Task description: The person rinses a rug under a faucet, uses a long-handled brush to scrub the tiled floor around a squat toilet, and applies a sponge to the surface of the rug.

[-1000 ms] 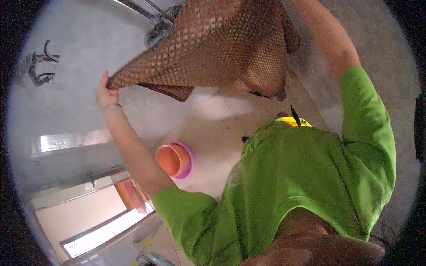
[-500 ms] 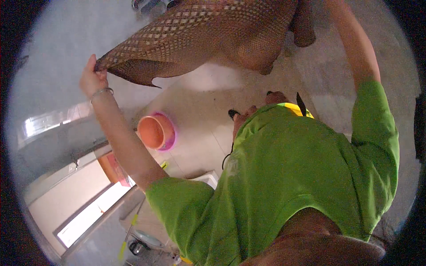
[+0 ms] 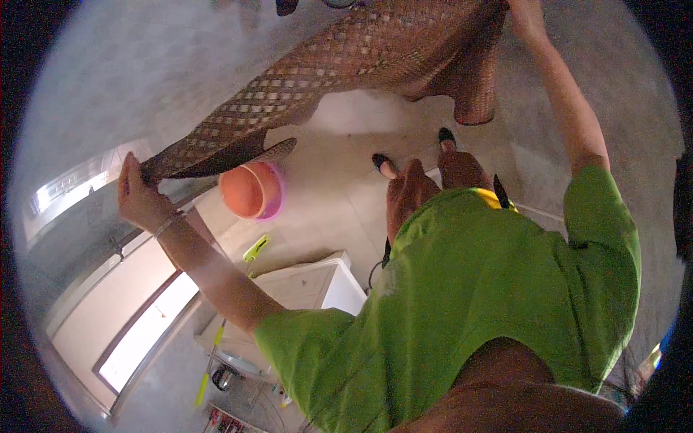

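A brown garment [image 3: 325, 61] with a light diamond lattice pattern stretches in the air between my raised arms. At the far left, my left hand [image 3: 141, 195] pinches one corner of it between thumb and fingers. My right hand [image 3: 525, 20], at the top right, is closed on the opposite end; its fingertips are partly cut off by the picture's edge. A tube-like part, perhaps a sleeve, hangs below the right end, and a loose flap droops near the left one. The garment's upper edge runs out of view.
An orange bucket [image 3: 244, 191] inside a pink-purple rim stands on the tiled floor [image 3: 339, 224] at the left. Nearer are a white cabinet [image 3: 339, 289] and a long yellow-green handle [image 3: 204, 375]. A bright window [image 3: 148, 332] lies lower left. Dark shoes [image 3: 379, 160] are below the garment.
My left hand has come down and slightly left, lowering its corner of the garment toward the bucket. My right hand has entered the picture. The hanging tube part has swung lower.
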`<state>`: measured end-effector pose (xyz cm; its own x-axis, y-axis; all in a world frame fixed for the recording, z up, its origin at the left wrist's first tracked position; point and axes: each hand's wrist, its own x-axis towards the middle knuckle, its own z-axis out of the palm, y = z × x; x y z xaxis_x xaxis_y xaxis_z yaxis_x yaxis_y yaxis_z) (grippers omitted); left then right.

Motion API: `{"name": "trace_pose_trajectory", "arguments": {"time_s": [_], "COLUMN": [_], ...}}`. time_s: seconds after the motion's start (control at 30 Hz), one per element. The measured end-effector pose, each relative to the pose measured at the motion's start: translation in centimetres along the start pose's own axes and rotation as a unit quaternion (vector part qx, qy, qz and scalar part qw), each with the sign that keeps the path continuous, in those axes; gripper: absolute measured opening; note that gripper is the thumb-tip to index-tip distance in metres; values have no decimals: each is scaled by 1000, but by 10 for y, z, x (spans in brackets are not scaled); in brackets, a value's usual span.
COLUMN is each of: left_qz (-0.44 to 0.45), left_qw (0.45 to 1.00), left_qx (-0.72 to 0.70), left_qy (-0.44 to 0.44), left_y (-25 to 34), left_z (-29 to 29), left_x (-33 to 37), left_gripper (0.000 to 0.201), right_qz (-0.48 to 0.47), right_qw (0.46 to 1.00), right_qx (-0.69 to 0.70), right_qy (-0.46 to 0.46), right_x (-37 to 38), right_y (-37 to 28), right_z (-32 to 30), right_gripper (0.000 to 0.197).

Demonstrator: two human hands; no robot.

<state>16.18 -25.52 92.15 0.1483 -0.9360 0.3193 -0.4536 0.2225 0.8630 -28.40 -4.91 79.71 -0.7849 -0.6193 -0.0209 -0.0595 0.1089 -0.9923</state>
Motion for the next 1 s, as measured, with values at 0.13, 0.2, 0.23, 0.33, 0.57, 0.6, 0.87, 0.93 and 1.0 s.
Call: {"name": "trace_pose_trajectory", "arguments": {"time_s": [0.13,0.2,0.23,0.33,0.57,0.6,0.87,0.93,1.0], "left_qz": [-19,-53,9,-109,-149,-126,-280,-382,-346], "left_qw": [999,991,986,979,947,919,924,829,840], "left_qx": [6,49,112,146,228,311,53,279,265], "left_qy": [-46,-113,-122,-93,-172,-208,-255,-298,-323], "left_y": [-56,-96,-126,-205,-301,-306,-361,-387,-377], "left_z": [28,79,57,77,148,160,283,269,248], "left_x": [-2,-11,-8,-16,-42,-37,-98,-132,-177], "left_gripper": [23,23,23,23,21,23,48,62,54], "right_qz": [-187,-142,-100,-20,138,140,-62,-119,-73], "right_qw": [944,954,971,938,907,908,828,829,846], "right_qx": [240,119,-101,-319,-343,-340,-546,-520,-469], "right_qy": [-127,-237,-194,-136,-201,-202,-111,-169,-242], "right_x": [20,65,40,20,29,36,74,57,25], "right_y": [119,218,201,209,312,319,474,491,497], "right_z": [-2,-60,1,34,29,39,-32,-33,-23], "right_gripper": [17,38,31,27,44,44,50,49,47]}}
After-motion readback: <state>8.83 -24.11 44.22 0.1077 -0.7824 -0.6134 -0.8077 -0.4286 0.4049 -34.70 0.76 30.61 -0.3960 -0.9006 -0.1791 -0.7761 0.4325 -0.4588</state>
